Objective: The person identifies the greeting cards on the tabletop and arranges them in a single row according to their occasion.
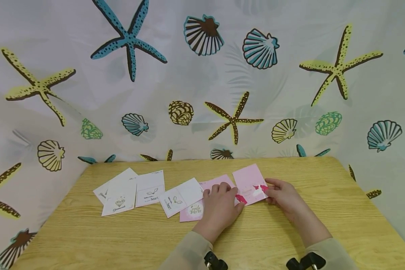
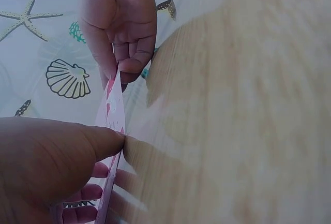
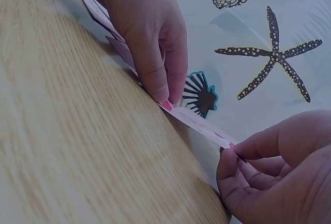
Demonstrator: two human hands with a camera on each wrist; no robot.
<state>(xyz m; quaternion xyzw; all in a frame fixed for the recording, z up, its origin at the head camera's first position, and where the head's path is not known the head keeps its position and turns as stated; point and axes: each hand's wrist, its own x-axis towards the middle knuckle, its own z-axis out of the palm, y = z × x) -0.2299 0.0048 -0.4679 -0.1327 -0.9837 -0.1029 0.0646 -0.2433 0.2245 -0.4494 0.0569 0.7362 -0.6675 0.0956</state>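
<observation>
Your right grip point(image 1: 282, 195) pinches the right edge of the end pink card point(image 1: 249, 179), thumb against fingers; that card lies at the right end of the row on the desk point(image 1: 121, 243). Your left grip point(image 1: 222, 204) has its fingers spread and resting on the middle pink card point(image 1: 210, 182).

Step in hand, as judged: setting the end pink card in the row. The next move appears to call for squaring it, then releasing without dragging its neighbour.

Count, pink: three apparent, including the Smile More card point(image 1: 191, 213); your left grip hides where it meets the middle one. White: four, namely left heart card point(image 1: 155, 178), right heart card point(image 1: 189, 188), diamond card point(image 1: 122, 193), and a back card point(image 1: 116, 179) partly beneath it.
</observation>
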